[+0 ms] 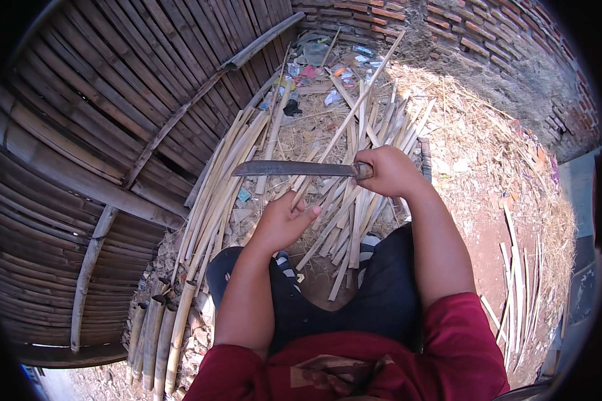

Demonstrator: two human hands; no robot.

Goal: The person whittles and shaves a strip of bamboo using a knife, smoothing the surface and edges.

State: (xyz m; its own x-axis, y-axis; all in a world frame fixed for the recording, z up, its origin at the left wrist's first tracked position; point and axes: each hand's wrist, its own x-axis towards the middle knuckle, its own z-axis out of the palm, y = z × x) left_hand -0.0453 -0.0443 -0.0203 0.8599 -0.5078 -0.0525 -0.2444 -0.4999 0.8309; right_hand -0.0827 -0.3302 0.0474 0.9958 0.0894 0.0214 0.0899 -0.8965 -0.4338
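My right hand [389, 172] is closed round the short handle of a machete [294, 168]. Its dark blade lies level in front of me and points left. Below the blade, my left hand [282, 222] grips the near end of a long bamboo strip [358, 100], thumb to the right. That strip slants away to the far right and passes by the blade; whether the edge touches it I cannot tell. Beneath and beyond my hands, a loose pile of split bamboo strips [344, 230] reaches back from between my feet.
A bamboo-slat wall [134, 87] leans along the left, with more long strips [214, 180] beside it. Round bamboo poles [155, 334] stand near left. Mixed litter [314, 70] lies before the brick wall [471, 47]. Thin strips [515, 294] lie right, near dry straw [560, 234].
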